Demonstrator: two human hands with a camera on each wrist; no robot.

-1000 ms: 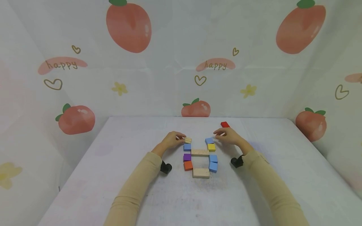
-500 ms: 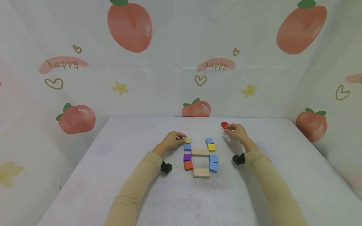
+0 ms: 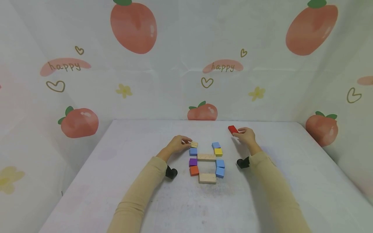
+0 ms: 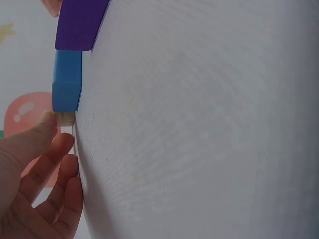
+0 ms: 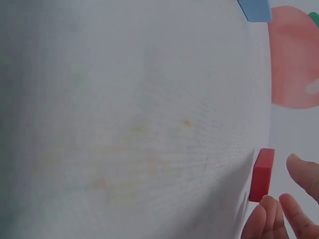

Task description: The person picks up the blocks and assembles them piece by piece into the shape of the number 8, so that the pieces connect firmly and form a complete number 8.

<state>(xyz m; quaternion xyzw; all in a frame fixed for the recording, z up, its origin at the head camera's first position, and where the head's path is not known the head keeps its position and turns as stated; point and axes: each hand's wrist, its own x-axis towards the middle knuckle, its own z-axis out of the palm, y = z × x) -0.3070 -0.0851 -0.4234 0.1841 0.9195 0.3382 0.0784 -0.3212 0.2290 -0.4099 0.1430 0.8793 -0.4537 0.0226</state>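
Near the back of the table my left hand [image 3: 177,144] pinches a small plain wooden block [image 3: 194,144] between thumb and forefinger. In the left wrist view its thumb [image 4: 42,129] lies against that block, just behind a blue block [image 4: 67,82]. My right hand [image 3: 246,136] is at a red block [image 3: 232,130] further back and to the right. The right wrist view shows the fingers close to one end of the red block [image 5: 262,175], the thumb [image 5: 301,172] held apart from it.
Between the hands, several blocks form a ladder-like outline: purple [image 3: 193,162] and orange [image 3: 194,171] at left, yellow [image 3: 218,152] and blue [image 3: 220,172] at right. Two wooden planks, a middle one [image 3: 206,157] and a front one [image 3: 207,178], cross it. A printed cloth [image 3: 175,81] hangs behind.
My right hand has moved back and right from beside the far right blue block to the red block. My left hand stays at the wooden block.
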